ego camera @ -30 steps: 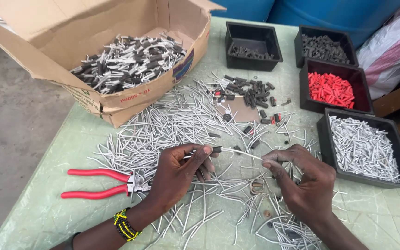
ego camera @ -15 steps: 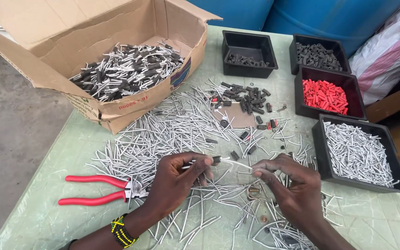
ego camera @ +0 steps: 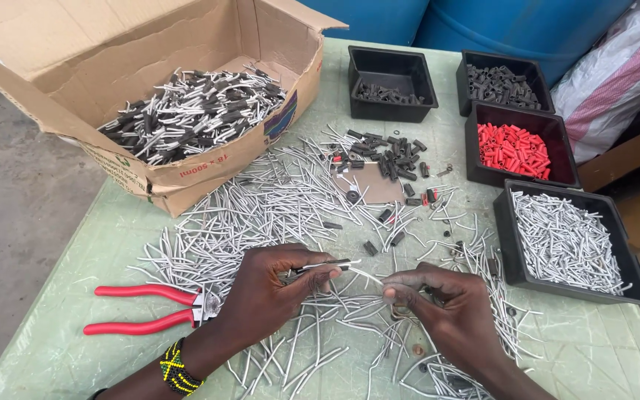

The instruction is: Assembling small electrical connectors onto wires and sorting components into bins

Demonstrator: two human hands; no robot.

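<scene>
My left hand [ego camera: 272, 289] pinches a thin silver wire piece with a dark sleeve [ego camera: 329, 265] at its fingertips. My right hand [ego camera: 446, 311] grips the other end of a pale wire [ego camera: 368, 275] that runs between both hands. The two hands sit close together over a wide scatter of short silver wire pieces [ego camera: 261, 211] on the green table [ego camera: 53, 326]. Red-handled pliers [ego camera: 146, 309] lie just left of my left hand, touching its wrist side.
An open cardboard box [ego camera: 179, 174] of wire pieces with black sleeves stands at the back left. Black trays hold dark sleeves [ego camera: 390, 92], dark sleeves [ego camera: 498, 83], red sleeves [ego camera: 514, 148] and bare silver wires [ego camera: 564, 241]. Loose black sleeves [ego camera: 387, 155] lie mid-table. Blue barrels stand behind.
My hands stay close together on the wire, shifting only slightly. The camera view has drifted a little, so the table contents sit somewhat higher in the frame.
</scene>
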